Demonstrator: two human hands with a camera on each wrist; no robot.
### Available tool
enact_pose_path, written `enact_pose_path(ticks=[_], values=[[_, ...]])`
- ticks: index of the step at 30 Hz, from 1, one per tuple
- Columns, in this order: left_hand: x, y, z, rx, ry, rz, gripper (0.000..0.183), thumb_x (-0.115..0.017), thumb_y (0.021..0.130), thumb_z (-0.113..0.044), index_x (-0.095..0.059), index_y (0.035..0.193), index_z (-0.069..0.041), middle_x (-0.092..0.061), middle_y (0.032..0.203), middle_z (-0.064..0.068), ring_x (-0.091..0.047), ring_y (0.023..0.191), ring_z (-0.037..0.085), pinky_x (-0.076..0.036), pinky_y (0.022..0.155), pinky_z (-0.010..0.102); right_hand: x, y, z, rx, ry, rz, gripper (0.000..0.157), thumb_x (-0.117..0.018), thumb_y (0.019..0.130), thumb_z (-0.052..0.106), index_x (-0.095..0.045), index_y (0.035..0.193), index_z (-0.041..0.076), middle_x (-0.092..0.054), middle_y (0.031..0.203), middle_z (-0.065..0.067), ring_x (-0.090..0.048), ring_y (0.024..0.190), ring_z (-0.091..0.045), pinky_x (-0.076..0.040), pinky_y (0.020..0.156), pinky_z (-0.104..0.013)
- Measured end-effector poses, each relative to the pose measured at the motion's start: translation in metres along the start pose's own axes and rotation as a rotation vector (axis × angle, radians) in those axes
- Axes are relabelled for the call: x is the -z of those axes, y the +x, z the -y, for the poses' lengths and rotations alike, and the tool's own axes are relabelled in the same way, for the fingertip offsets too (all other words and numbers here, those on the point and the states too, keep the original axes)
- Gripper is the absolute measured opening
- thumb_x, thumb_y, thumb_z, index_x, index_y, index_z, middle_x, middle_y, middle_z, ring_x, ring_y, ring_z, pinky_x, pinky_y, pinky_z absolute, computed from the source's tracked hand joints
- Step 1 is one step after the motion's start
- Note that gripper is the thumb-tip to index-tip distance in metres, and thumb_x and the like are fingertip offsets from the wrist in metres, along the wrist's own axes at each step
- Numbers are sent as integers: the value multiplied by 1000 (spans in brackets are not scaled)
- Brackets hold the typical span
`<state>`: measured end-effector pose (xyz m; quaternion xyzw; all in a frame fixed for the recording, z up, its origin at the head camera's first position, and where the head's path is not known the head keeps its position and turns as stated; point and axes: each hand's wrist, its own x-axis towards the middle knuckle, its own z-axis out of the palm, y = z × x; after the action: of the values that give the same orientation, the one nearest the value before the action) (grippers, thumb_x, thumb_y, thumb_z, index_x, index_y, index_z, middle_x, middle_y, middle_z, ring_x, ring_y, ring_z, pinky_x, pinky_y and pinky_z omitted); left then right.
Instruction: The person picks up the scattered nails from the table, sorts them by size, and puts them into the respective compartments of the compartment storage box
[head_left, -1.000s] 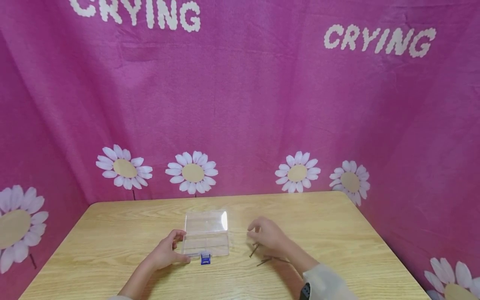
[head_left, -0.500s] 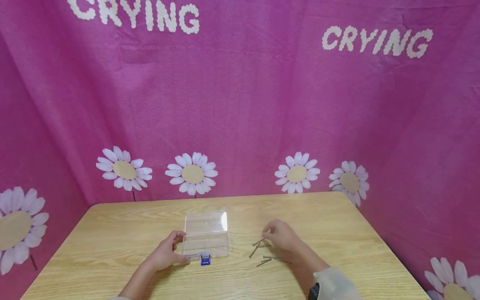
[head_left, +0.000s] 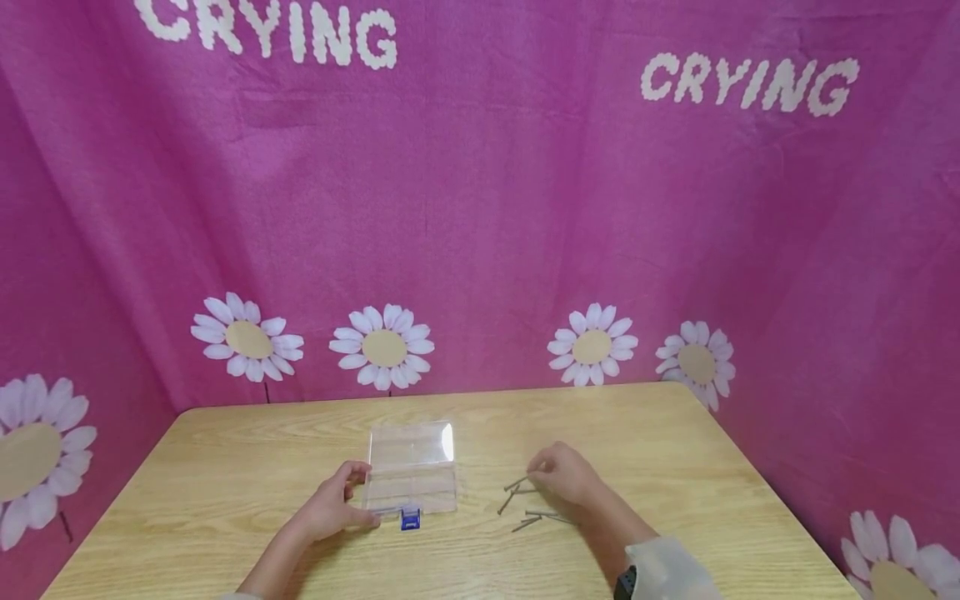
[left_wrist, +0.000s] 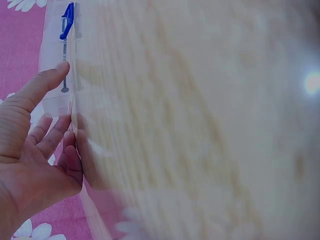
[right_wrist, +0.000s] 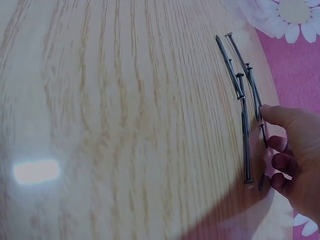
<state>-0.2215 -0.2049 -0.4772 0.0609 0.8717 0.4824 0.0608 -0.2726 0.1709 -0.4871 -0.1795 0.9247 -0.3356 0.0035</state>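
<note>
Nearest you, a black watch [head_left: 626,583] shows at your right sleeve [head_left: 671,571]. Your left hand [head_left: 330,507] grips the near left corner of the clear box [head_left: 432,483], thumb at its front beside the blue latch [head_left: 410,519]; one stored nail [left_wrist: 64,82] lies inside along that front wall. To the right on the table [head_left: 225,483], your right hand [head_left: 566,477] pinches the end of a far nail [head_left: 514,483], close above other loose nails [right_wrist: 246,160], some crossing. Farther off lies the box's opened lid [head_left: 408,442], then a pink daisy-print cloth [head_left: 487,167].
</note>
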Motion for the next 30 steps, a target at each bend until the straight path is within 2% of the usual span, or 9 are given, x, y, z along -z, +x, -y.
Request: enact_pose_path(ticks=[8, 12, 15, 19, 22, 30], values=[[1, 0, 2, 3, 0, 2, 74, -84, 62, -4, -44, 124, 2, -54, 124, 18, -47, 118, 34, -37, 96, 41, -1, 2, -2, 57, -46, 15, 8, -64, 86, 12, -71, 83, 10, -63, 86, -1, -55, 85, -15, -48, 79, -37], [1, 0, 2, -4, -6, 11, 75, -83, 62, -3, -43, 125, 3, -54, 123, 18, -47, 119, 35, -37, 97, 43, 0, 2, -2, 85, -50, 26, 9, -61, 87, 9, -70, 84, 8, -63, 86, -2, -54, 86, -16, -48, 78, -37], [2, 0, 2, -5, -13, 13, 75, -83, 62, -3, -43, 125, 4, -53, 124, 19, -46, 120, 36, -36, 99, 46, 0, 2, -1, 87, -54, 16, 9, -60, 87, 8, -69, 83, 7, -61, 86, -1, -53, 85, -15, -47, 77, -33], [1, 0, 2, -9, 0, 9, 75, -84, 62, -4, -43, 125, 3, -54, 124, 19, -47, 119, 36, -37, 97, 42, 1, 1, 0, 67, -48, 2, 9, -60, 87, 9, -67, 83, 7, -57, 85, -1, -51, 82, -13, -45, 73, -29], [1, 0, 1, -8, 7, 8, 75, -84, 62, -5, -44, 125, 2, -54, 124, 20, -47, 117, 34, -37, 95, 39, 1, 1, 2, 57, -40, 0, 8, -60, 87, 9, -67, 83, 8, -58, 85, -1, -52, 82, -13, -45, 73, -28], [0, 1, 3, 10, -1, -3, 75, -84, 61, -5, -44, 124, 1, -54, 124, 17, -48, 116, 32, -37, 95, 40, 0, 1, 11, 95, 8, -23, 10, -58, 85, 7, -67, 83, 6, -62, 84, -2, -55, 84, -15, -47, 78, -30]])
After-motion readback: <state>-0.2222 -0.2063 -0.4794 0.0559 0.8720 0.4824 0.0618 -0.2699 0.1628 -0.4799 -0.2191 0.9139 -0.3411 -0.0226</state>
